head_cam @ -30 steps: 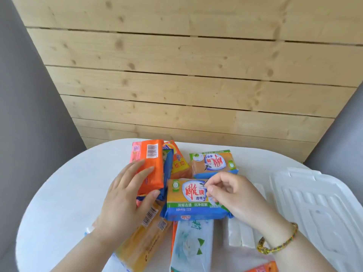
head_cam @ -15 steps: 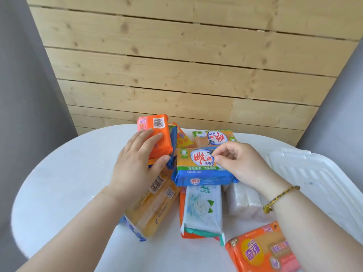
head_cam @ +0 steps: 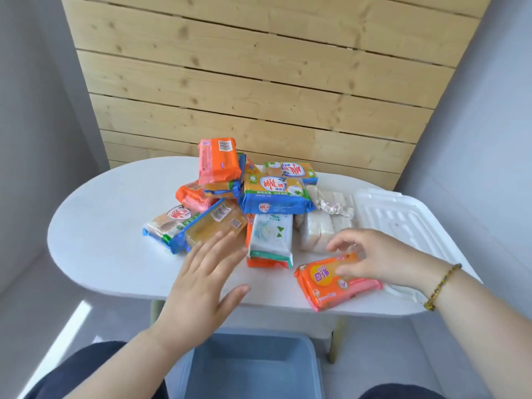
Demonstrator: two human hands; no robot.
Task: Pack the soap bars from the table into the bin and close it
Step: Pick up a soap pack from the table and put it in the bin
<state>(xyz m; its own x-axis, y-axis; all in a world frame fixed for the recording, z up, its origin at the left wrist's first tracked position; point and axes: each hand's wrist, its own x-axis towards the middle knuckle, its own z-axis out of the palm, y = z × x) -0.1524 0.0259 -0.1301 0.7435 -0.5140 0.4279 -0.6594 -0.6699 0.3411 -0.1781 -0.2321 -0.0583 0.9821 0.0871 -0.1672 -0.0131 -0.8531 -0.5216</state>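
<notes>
Stock at this moment, as I read it from the head camera:

1. Blue-grey bin: on the floor below the near edge of the table, open at the top. The part of its inside that I can see is bare plastic.
2. White lid: off the bin, lying flat on the table's right end.
3. Soap bars: all those I can see are on the table, outside the bin. They include a heap topped by an orange barcode bar, a blue-and-yellow bar, a white-and-green bar, clear-wrapped white bars and a translucent yellow bar.
4. Orange soap bar: apart from the heap, at the near edge, above the bin.
5. Right hand: fingers curled over that bar's far end, taking hold.
6. Left hand: flat, fingers spread wide, holding nothing, fingertips at the yellow bar.
</notes>
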